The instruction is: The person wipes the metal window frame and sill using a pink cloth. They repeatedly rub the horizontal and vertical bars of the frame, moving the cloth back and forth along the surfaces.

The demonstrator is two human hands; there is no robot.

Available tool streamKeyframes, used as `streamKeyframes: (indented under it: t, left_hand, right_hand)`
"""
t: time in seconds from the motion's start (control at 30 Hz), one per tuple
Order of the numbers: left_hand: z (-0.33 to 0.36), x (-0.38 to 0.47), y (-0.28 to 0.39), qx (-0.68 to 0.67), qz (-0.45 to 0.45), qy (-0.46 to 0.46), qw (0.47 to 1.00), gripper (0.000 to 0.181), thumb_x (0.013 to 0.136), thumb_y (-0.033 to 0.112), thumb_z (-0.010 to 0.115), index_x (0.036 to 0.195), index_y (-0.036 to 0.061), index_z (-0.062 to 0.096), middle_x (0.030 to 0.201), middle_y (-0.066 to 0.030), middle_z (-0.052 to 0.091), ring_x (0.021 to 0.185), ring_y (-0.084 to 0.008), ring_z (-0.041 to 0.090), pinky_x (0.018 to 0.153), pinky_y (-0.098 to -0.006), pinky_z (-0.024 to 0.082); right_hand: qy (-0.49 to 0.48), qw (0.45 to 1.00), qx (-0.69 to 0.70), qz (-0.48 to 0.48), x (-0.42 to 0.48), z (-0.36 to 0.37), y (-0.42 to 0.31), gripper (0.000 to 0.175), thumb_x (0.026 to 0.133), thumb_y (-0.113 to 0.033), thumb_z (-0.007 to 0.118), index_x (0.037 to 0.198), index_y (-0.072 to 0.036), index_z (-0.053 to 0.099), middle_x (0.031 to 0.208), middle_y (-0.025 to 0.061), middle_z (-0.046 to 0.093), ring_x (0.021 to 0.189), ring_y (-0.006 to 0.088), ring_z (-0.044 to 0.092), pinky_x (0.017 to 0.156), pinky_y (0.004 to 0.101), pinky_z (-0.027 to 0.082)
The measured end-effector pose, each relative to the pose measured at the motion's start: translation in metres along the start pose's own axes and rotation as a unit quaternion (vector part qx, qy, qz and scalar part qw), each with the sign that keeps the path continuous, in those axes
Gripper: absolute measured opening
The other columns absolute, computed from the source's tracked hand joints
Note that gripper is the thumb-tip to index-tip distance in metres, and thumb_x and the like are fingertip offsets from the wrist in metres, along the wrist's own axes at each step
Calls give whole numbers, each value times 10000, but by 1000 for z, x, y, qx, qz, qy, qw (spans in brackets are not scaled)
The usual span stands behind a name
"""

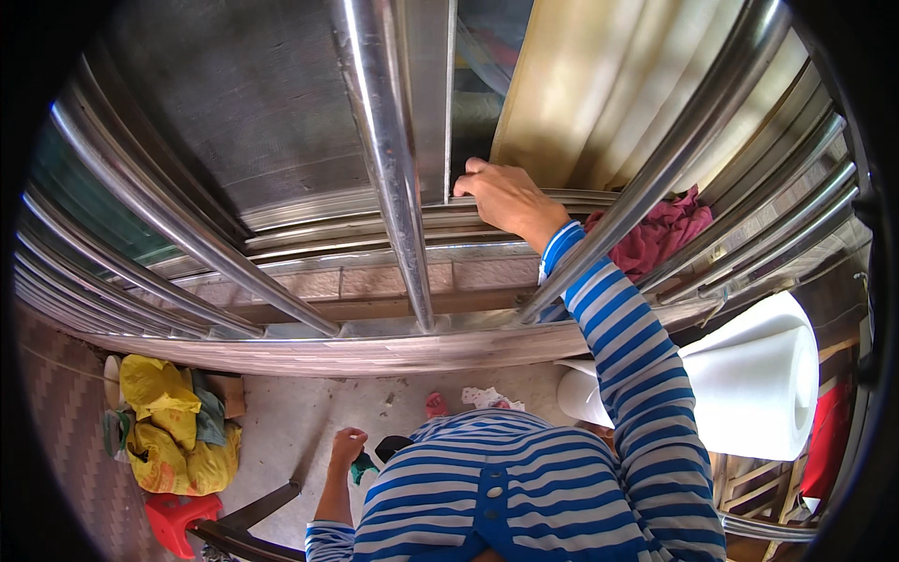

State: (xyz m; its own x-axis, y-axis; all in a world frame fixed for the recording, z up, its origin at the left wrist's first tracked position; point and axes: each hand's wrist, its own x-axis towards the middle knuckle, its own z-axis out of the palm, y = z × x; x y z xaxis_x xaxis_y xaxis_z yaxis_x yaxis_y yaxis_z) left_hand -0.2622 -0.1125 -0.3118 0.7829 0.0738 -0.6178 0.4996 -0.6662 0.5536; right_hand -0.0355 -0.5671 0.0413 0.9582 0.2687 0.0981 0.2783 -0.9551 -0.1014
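My right hand (509, 197) reaches between the steel bars to a sliding window. Its fingers are bent beside the upright edge of a metal-framed dark panel (295, 105), just above the metal window track (323, 235). The fingertips are partly hidden, so a grip on the panel edge cannot be made out. A cream curtain (604, 84) hangs behind this hand. To the right of my wrist, a crumpled pink cloth (660, 232) lies on the sill. My left hand (348, 446) hangs low at my side, its fingers closed on a dark green cloth (362, 467).
Round steel bars (386, 161) stand between me and the window, one close to my right forearm. A large white foam roll (751, 379) stands at right. Lower left are yellow bags (158, 421), a red plastic stool (179, 523) and a dark bar-like piece (260, 506).
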Motion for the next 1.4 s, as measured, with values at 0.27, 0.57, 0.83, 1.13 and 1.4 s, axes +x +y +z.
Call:
streamKeyframes:
  t: [0.27,0.57,0.83,1.13,1.4]
  left_hand:
    - [10,-9,-18,-15,-29,-10,999,205,815,216,715,916,41,751,723,-101,708,624,-175,681,658,-316,560]
    - [10,-21,-23,-29,-50,-8,998,208,822,211,701,918,32,748,711,-97,705,615,-166,677,639,-309,558]
    - [11,-19,5,-32,-7,-9,999,240,837,253,714,904,23,729,695,-100,699,614,-159,663,622,-316,541]
    - [1,0,83,126,193,6,973,339,798,305,719,685,-8,653,624,-175,617,594,-324,620,599,-427,499]
    - [2,0,157,125,275,-61,951,283,744,268,776,678,25,647,771,-161,675,713,-340,651,670,-432,518]
  right_hand:
    - [29,994,103,32,1,3,6,246,853,19,553,1020,-114,675,1131,99,593,1017,341,621,879,429,509]
    - [110,985,125,33,5,17,7,218,832,17,573,1022,-69,633,1120,130,608,1032,362,615,885,430,504]
    - [226,914,335,29,-54,6,6,190,917,-50,625,1087,-4,554,968,97,594,843,184,608,771,316,507]
    - [188,929,317,32,-238,-8,-50,135,920,-43,608,1018,23,543,1039,201,548,955,354,577,825,409,485]
    - [146,911,283,262,-333,105,-20,110,767,-27,731,730,0,630,1185,185,557,1095,328,564,919,395,495]
